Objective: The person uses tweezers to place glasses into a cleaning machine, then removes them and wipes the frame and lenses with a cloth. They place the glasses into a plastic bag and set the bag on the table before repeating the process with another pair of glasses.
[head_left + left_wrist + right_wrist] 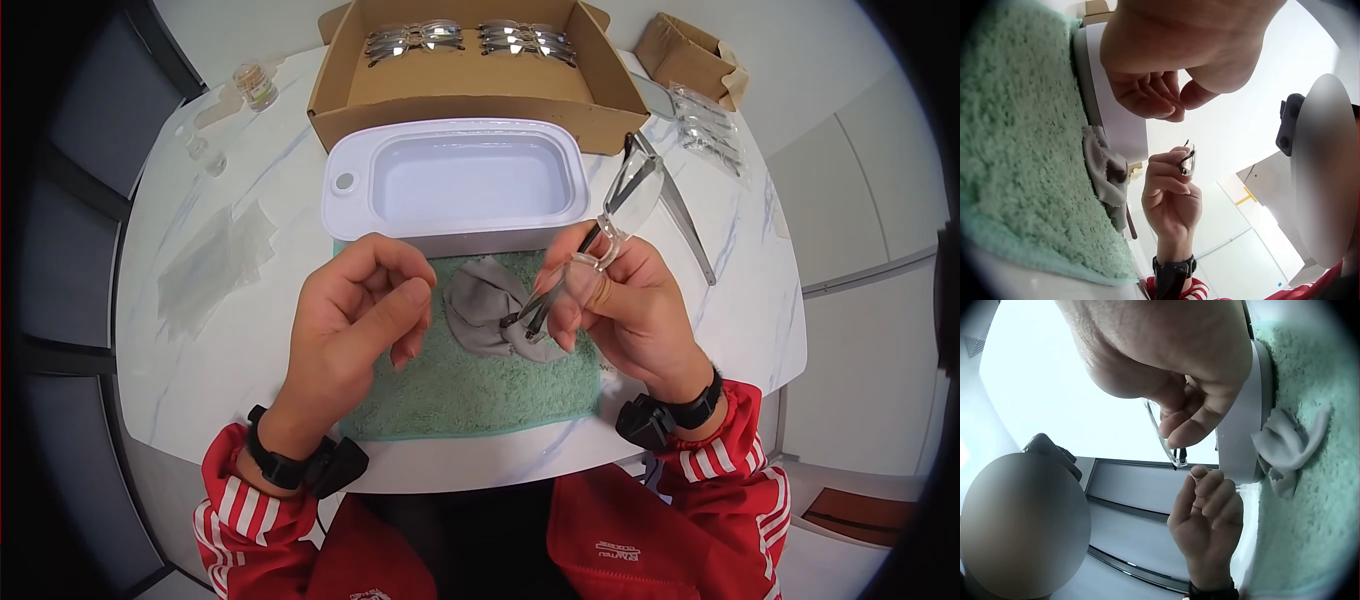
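Observation:
Clear-framed eyeglasses (634, 192) with dark temples are pinched between thumb and fingers of my right hand (640, 300), tilted, one lens up and the temple tips down. The right wrist view shows the lens edge (1159, 432) beside the fingers. My left hand (350, 320), to the left and apart from the glasses, has loosely bent fingers with nothing visible in them; in the left wrist view this hand (1172, 69) hangs above the other. A grey cloth (482, 305) lies crumpled on the green towel (470, 395), below and between the hands.
Behind the towel stands a white basin (350, 212). Further back, a cardboard box (480, 108) holds several glasses (415, 40). Clear plastic sleeves (212, 262) and small jars (256, 86) are on the left; bagged glasses (706, 130) and a small carton (684, 58) on the right.

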### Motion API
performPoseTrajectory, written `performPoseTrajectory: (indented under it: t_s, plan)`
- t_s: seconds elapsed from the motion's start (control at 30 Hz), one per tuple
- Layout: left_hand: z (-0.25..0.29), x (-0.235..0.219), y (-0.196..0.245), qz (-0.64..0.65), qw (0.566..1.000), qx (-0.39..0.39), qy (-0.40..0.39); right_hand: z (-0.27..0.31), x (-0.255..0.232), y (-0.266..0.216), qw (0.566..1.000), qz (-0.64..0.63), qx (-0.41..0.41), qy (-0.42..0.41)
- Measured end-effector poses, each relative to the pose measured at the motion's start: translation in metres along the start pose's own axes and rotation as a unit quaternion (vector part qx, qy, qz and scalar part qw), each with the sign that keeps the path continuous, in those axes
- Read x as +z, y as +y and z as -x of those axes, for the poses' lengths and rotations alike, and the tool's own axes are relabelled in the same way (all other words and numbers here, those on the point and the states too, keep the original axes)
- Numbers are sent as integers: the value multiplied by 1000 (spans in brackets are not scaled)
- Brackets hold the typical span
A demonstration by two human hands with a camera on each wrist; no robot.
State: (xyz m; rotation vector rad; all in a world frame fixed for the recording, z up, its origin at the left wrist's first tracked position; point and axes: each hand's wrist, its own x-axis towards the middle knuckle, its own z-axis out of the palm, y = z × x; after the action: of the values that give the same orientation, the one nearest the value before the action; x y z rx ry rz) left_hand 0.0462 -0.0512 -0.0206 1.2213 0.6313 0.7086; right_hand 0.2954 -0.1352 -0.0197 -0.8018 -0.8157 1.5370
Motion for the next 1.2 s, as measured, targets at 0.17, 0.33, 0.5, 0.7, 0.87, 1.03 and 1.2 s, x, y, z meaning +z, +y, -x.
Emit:
performPoseTrajectory:
  t_s: [0.17,0.33,0.5,0.7,0.87,1.03,1.2]
  plan:
    - [0,3,3,2,1000,1,-5,-2,3,-2,998,54,-23,23]
    - [-1,10,3,-33,999,12,12,0,-3,-3,1000,22,-2,-4]
    - [1,6,2,-23,1000,15,9,-1,-1,4,999,42,-23,21]
    - [1,4,0,-8,999,31,-2,2,-1,-1,995,95,-40,0]
    - [4,2,2,9,999,38,3,-1,1,0,993,114,-34,9]
    - [3,1,2,11,1000,23,-9,1,1,1,991,110,-45,53]
    - [7,-1,6,-33,999,23,5,0,-2,7,995,75,-50,39]
